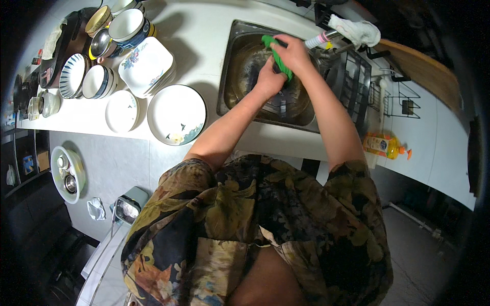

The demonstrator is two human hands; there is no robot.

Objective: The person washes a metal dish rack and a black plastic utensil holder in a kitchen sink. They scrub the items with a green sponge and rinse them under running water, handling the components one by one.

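Both of my hands are over the left part of a metal sink set into the white counter. My right hand grips a green cloth near its upper end, and a dark edge of something shows under the fingers. Lower down, my left hand is closed on the same cloth, its thumb against it. Whether an item is wrapped in the cloth cannot be told. The faucet hose with a pink band comes in just right of my right hand.
Left of the sink stand a large round plate, stacked square plates, small plates and several bowls. A dish rack adjoins the sink's right side. A bottle of yellow liquid lies farther right. A basin is at lower left.
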